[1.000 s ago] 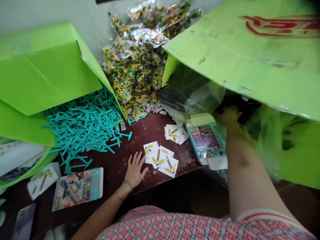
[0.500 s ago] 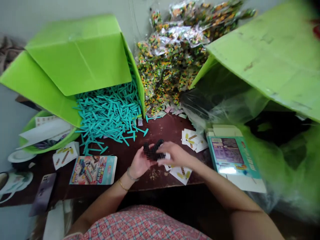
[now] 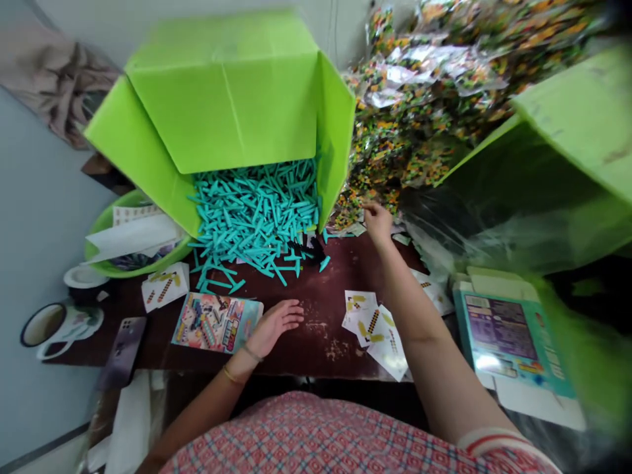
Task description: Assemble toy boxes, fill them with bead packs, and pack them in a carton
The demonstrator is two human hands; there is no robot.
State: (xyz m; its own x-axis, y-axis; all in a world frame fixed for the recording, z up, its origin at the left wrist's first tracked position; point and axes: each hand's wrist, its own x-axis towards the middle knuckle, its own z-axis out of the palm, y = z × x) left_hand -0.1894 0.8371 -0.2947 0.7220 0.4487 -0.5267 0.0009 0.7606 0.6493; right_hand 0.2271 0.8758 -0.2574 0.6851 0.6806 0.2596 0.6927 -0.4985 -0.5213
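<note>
My left hand (image 3: 274, 326) rests palm down, fingers stretched and holding nothing, beside a colourful printed card (image 3: 217, 322). Stretched far forward, my right hand (image 3: 378, 222) is at the lower edge of a heap of clear bags (image 3: 409, 138) filled with small orange, green and black pieces. Its fingers are bent together; what they grip, if anything, I cannot make out. The black toothed plastic pieces (image 3: 312, 250) lie by the front right of a pile of teal T-shaped plastic sticks (image 3: 257, 214), apart from both hands.
A green box (image 3: 237, 125) stands on its side behind the teal sticks. White printed cards (image 3: 375, 329) lie near the table's front edge. To the right are a teal carton (image 3: 513, 336) and another green box (image 3: 582, 112). A phone (image 3: 123, 349), mug (image 3: 69, 329) and green basin (image 3: 138, 257) are left.
The black pieces have left my hands and now lie by the teal sticks. My right hand has moved forward to the bags; my left has opened and lowered. The view has shifted left.
</note>
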